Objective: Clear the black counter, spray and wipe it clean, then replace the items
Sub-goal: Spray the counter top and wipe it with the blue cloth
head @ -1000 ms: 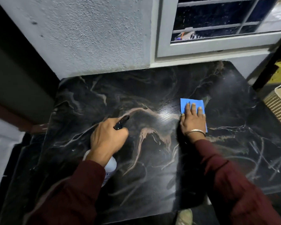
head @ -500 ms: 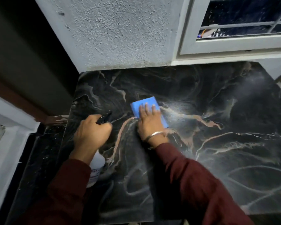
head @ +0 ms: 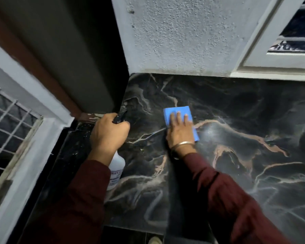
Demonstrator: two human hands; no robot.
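Blue cloth point(head: 176, 112) lies flat on the black marbled tabletop point(head: 236, 155), near the back-left corner by the wall point(head: 183, 36). Right hand point(head: 179, 131) presses it down, fingers straight, palm over its near half; far edge shows beyond the fingertips. Left hand point(head: 107, 132) is clenched around the neck of a spray bottle point(head: 115, 171), just left of the cloth, at the tabletop's left edge; nozzle points toward the corner.

Risks, as judgement: the cloth could bunch or slip from under a flat palm on the wet, glossy surface. The bottle sits over the edge, so a loosened grip drops it to the floor. Corner strip by the wall may get missed.
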